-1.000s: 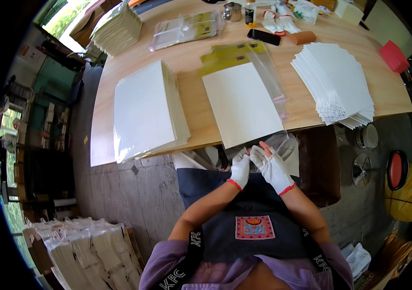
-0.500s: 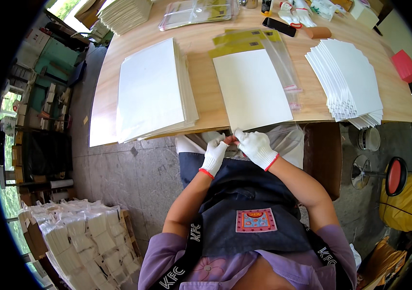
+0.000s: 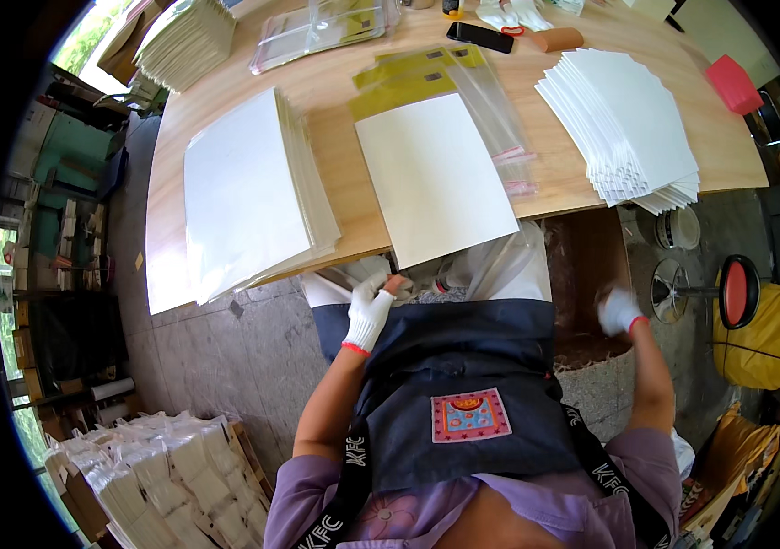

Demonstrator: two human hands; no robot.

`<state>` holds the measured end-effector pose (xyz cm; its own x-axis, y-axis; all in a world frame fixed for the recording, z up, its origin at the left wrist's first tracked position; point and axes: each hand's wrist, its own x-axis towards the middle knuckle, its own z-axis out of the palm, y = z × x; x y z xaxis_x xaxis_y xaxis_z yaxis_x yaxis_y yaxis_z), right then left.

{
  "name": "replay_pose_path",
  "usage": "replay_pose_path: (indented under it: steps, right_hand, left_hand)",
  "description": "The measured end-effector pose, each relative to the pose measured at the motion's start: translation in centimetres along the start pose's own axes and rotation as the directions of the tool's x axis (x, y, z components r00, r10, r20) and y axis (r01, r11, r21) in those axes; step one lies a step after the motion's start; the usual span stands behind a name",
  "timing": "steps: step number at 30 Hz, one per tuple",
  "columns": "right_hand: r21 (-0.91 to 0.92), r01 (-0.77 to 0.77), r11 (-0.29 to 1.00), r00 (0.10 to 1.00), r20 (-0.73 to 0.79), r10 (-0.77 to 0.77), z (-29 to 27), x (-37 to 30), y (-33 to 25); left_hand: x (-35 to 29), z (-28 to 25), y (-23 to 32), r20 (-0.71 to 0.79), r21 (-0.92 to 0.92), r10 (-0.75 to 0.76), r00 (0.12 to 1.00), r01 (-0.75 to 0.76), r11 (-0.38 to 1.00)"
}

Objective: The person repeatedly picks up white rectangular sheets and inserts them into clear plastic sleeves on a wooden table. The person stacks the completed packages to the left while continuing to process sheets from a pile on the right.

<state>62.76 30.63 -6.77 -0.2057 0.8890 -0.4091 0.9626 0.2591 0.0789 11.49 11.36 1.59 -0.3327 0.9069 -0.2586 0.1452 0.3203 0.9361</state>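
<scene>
Left of centre in the frame, a stack of white sheets in clear sleeves [image 3: 248, 188] lay on the wooden table [image 3: 349, 183]. Below its right side, the left forearm [image 3: 328, 403] slanted up to the left hand [image 3: 373, 311], white-gloved with a red cuff, its bare fingertips curled in by the table's front edge; whether they pinched anything could not be told. Just above, near the frame's middle, a white sheet [image 3: 435, 178] lay aslant, hiding part of the olive-yellow pouches [image 3: 390, 96], whose small dark marks were too fine to read. At bottom centre, a pictorial patch [image 3: 470, 414] sat on the dark apron [image 3: 463, 339], whose 2 black straps [image 3: 609, 471] bore bold white capitals. Right of centre, the right forearm [image 3: 653, 384] stood nearly upright; blur smeared the right hand [image 3: 620, 313] before the brown box [image 3: 586, 274], so its grip could not be told. Above it lay a fanned white stack [image 3: 623, 123].
</scene>
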Motion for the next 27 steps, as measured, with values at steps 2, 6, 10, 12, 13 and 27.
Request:
replay_pose_path:
  steps: [2,6,10,12,13,27]
  right_hand:
    - [-0.102,0.060,0.993,0.981,0.188,-0.040,0.2,-2.3,-1.1]
    - [0.133,0.165,0.977,0.982,0.066,-0.175,-9.1,-3.9,-11.3]
    - [0.065,0.675,0.735,0.608,-0.614,-0.504,-14.5,-2.3,-19.6]
    - [0.083,0.729,0.679,0.585,-0.590,-0.556,-15.2,-1.1,-21.5]
    - [0.227,0.707,0.670,0.656,-0.564,-0.502,-14.3,0.0,-21.6]
    - [0.998,-0.068,-0.012,0.959,0.063,-0.275,-10.7,-1.4,-25.0]
  left_hand:
    - [-0.1,0.1,0.0,-0.193,0.314,0.266,0.944,-0.197,0.929]
    - [0.5,0.9,-1.3,-0.092,0.763,0.750,0.655,-0.438,0.476]
    - [1.9,1.5,1.2,0.027,0.742,0.785,0.619,-0.538,0.400]
    - [1.8,1.1,1.4,0.047,0.720,0.760,0.649,-0.549,0.424]
    - [2.0,0.8,0.9,0.018,0.704,0.751,0.660,-0.542,0.459]
    - [-1.6,-0.4,9.1,-0.264,0.047,0.210,0.941,-0.204,0.978]
